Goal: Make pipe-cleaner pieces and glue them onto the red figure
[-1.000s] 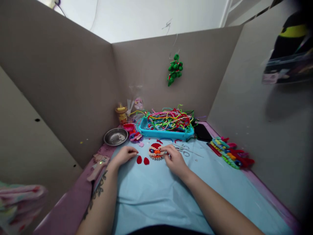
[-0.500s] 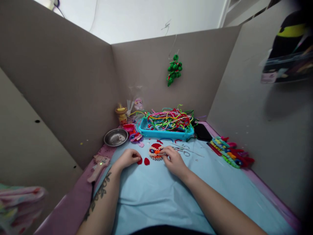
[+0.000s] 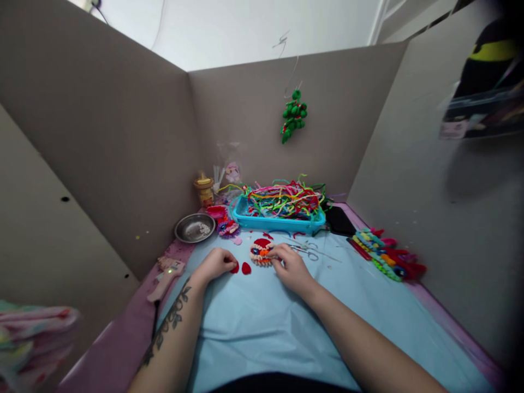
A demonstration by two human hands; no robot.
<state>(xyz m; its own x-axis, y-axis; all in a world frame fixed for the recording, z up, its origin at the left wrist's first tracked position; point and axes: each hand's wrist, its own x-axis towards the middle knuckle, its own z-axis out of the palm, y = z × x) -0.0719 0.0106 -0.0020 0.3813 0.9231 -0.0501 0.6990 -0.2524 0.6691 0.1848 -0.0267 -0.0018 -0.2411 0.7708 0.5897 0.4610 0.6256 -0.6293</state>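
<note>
A small round craft piece (image 3: 261, 254) of red, white, blue and orange pipe cleaners lies on the light blue cloth (image 3: 266, 322). My right hand (image 3: 291, 267) is closed, its fingertips pinching the piece's right edge. Two small red felt shapes lie just left of it: one (image 3: 245, 268) in the open, the other (image 3: 234, 267) partly under the fingertips of my left hand (image 3: 216, 263), which is curled and pressing on it. Scissors (image 3: 305, 250) lie just beyond my right hand.
A blue tray (image 3: 278, 222) heaped with coloured pipe cleaners stands at the back, a metal bowl (image 3: 194, 227) and a yellow-capped bottle (image 3: 203, 189) to its left. Finished pipe-cleaner pieces (image 3: 385, 255) lie at the right. A pink glue gun (image 3: 166, 278) lies left. Cardboard walls enclose the table.
My left hand slid right onto the nearer red felt shape, which now shows only in part. My right hand stayed at the craft piece.
</note>
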